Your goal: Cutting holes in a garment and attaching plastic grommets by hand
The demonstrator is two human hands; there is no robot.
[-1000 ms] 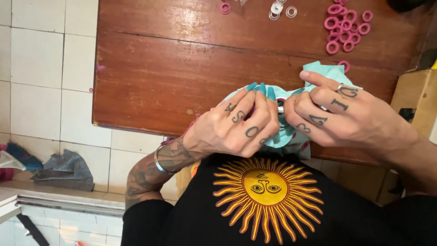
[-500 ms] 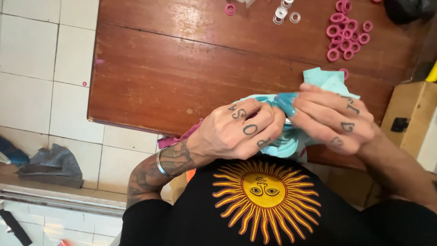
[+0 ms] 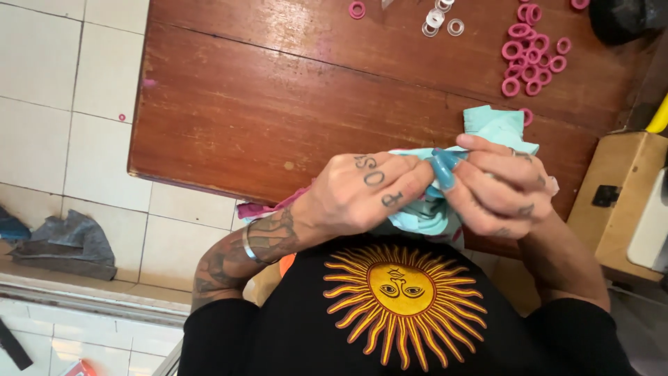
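I see both hands bunched at the near edge of the wooden table (image 3: 278,118), closer together than half a second ago. The left hand (image 3: 362,191) is clenched on the turquoise cloth (image 3: 497,125), and the right hand (image 3: 497,188) now pinches a rolled fold of it between thumb and fingers. The cloth sits just beside the heap of pink rings (image 3: 529,59), gathered tighter than before.

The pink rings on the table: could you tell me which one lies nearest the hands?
The pink ring half hidden behind the turquoise cloth, just above the right hand; the others lie farther up the table.
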